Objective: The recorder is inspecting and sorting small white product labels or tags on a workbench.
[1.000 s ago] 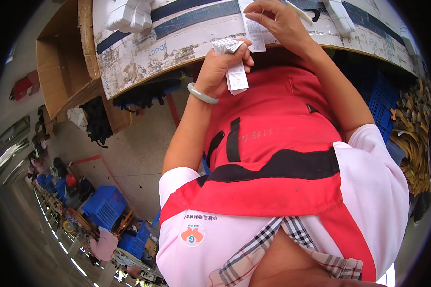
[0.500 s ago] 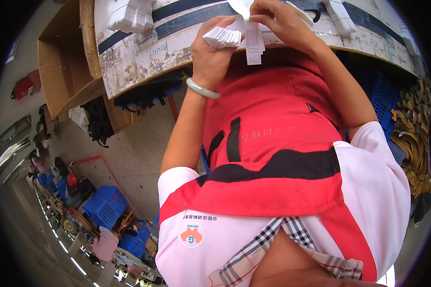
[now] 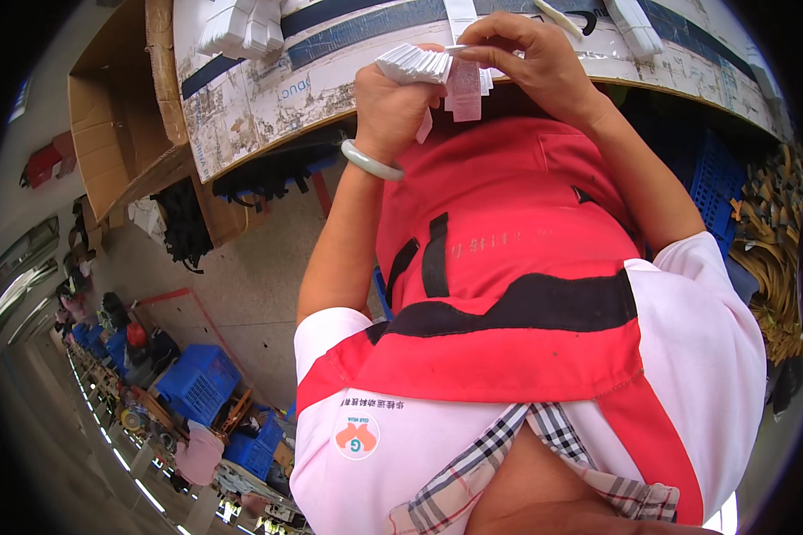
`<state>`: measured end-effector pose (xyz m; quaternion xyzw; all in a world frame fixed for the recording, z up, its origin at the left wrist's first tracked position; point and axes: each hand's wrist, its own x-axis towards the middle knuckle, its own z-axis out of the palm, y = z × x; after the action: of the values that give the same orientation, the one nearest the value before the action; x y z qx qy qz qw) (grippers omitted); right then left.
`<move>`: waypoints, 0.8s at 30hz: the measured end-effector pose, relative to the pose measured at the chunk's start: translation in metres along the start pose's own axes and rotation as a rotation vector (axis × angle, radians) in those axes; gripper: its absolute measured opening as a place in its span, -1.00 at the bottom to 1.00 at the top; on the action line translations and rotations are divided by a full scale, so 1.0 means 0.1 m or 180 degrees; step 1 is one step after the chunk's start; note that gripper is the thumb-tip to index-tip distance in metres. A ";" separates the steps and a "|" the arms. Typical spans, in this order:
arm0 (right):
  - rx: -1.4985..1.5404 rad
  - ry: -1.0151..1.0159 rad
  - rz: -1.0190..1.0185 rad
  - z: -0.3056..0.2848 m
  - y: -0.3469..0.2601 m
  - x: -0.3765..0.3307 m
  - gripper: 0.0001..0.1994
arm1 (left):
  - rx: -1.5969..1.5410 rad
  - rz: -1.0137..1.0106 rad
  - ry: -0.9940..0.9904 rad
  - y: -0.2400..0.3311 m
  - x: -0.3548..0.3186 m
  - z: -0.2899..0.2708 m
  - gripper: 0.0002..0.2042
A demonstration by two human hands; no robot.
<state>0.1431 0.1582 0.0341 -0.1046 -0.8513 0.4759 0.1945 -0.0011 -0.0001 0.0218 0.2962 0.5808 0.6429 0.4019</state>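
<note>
My left hand is wrapped around a fanned stack of folded white labels, their edges pointing up and away from me. Beside it, thumb and fingers of my right hand pinch a thin white label at the stack's right side. Printed label strips hang below that pinch, over the near edge of the worktable. Another label end pokes out under my left palm. A white strip lies on the tabletop just beyond my fingers.
Bundled white labels lie at the table's far left, with another bundle at the right. A slim off-white stick rests near my right hand. An open cardboard box stands left; a blue crate and brown strips are at right.
My right hand has come nearer and lower, closing on a label beside the left-hand stack. The hanging strips have shifted slightly left, toward my left hand.
</note>
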 end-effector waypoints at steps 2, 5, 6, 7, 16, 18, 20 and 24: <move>0.0411 0.0018 0.0287 0.02 0.01 0.00 -0.82 | 0.0167 0.0132 0.0024 -0.01 -0.02 0.02 -0.76; 0.0647 -0.0055 0.0430 0.01 0.02 0.00 -0.82 | 0.0231 0.0409 0.0089 -0.01 -0.03 0.03 -0.77; 0.0649 -0.0053 0.0434 0.01 0.01 0.00 -0.82 | 0.0231 0.0405 0.0086 -0.02 -0.03 0.04 -0.77; 0.0639 -0.0078 0.0470 0.00 -0.01 0.00 -0.83 | 0.0295 0.0563 0.0111 -0.03 -0.03 0.04 -0.78; 0.1205 -0.0756 0.0998 -0.13 -0.15 0.03 -0.88 | -0.0609 -0.0186 -0.0123 -0.11 -0.03 0.01 -0.84; 0.1543 -0.1244 0.1301 -0.12 -0.20 0.03 -0.88 | -0.1183 -0.0560 -0.0121 -0.12 -0.05 -0.02 -0.81; 0.1448 -0.0889 0.1035 -0.06 -0.34 0.04 -0.88 | -0.1539 -0.0934 -0.0310 -0.19 -0.04 -0.05 -0.63; 0.1232 -0.0598 0.1002 0.11 -0.04 0.03 -0.86 | -0.1679 -0.0949 -0.0821 -0.22 -0.07 0.01 -0.61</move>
<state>0.1351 0.1485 0.0330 -0.1520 -0.7320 0.6618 0.0546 0.0071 -0.0060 0.0006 0.1726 0.3756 0.6624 0.6248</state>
